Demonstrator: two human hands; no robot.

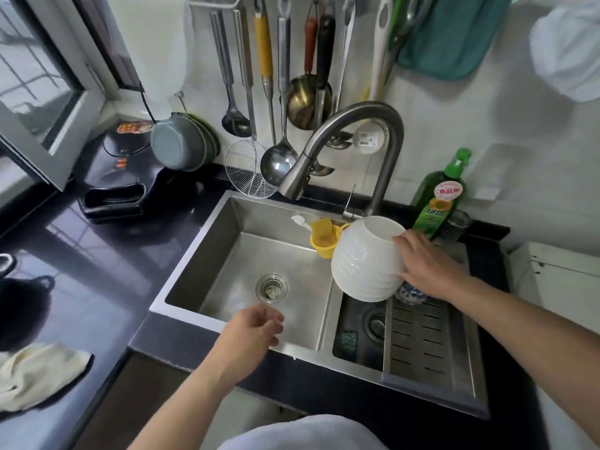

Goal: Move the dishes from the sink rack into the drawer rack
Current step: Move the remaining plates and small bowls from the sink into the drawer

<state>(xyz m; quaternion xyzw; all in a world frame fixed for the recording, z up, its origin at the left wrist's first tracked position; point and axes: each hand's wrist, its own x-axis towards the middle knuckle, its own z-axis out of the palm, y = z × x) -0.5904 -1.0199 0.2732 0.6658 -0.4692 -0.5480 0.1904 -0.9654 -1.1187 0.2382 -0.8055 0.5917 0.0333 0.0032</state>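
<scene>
A stack of white bowls (363, 261) sits upside down and tilted over the slotted metal sink rack (422, 339) at the right of the sink. My right hand (425, 264) grips the stack from the right side, fingers wrapped over the top bowl's base. Under that hand a small blue-and-white patterned dish (409, 293) shows partly. My left hand (250, 336) hovers over the front edge of the sink basin, fingers loosely curled, holding nothing. The drawer rack is not in view.
The steel sink basin (227, 254) has a drain strainer (271, 288) and a yellow holder (321, 240). A faucet (350, 144) arches over it. A green detergent bottle (438, 203) stands behind the rack. Utensils hang on the wall; a cloth (39, 371) lies on the black counter.
</scene>
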